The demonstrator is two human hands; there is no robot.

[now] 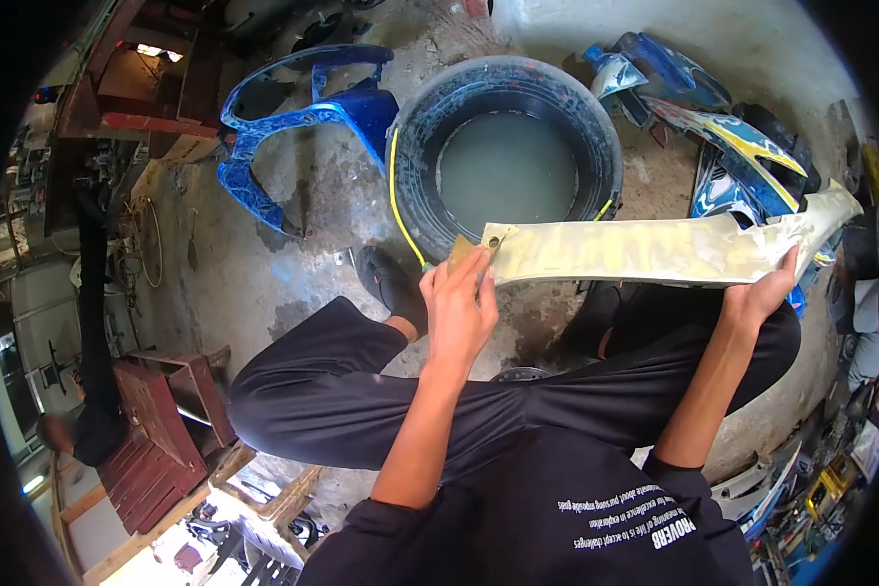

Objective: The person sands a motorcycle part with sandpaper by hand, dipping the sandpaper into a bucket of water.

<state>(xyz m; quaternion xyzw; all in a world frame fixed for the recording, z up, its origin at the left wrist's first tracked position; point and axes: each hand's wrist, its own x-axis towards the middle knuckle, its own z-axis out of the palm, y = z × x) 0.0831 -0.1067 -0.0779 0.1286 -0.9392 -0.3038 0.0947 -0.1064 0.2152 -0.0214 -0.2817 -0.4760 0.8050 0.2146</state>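
Note:
A long cream-coloured plastic fairing panel (615, 250), with patchy yellowish and pale areas, lies across in front of me above my knees. My right hand (764, 290) grips its lower edge near the right end, thumb up on the face. My left hand (459, 303) is closed at the panel's left end. Its fingers pinch a small brownish piece of sandpaper (458, 251) beside a dark hole in the panel. The panel's left end overlaps the near rim of a black bucket (606, 127) holding cloudy grey water.
A blue fairing frame (356, 117) lies on the stained concrete floor (332, 210) left of the bucket. Painted fairing pieces (742, 146) are piled at the right by the wall. Wooden furniture (161, 430) and a person in dark clothes (93, 430) are at far left. Assorted parts line the right edge.

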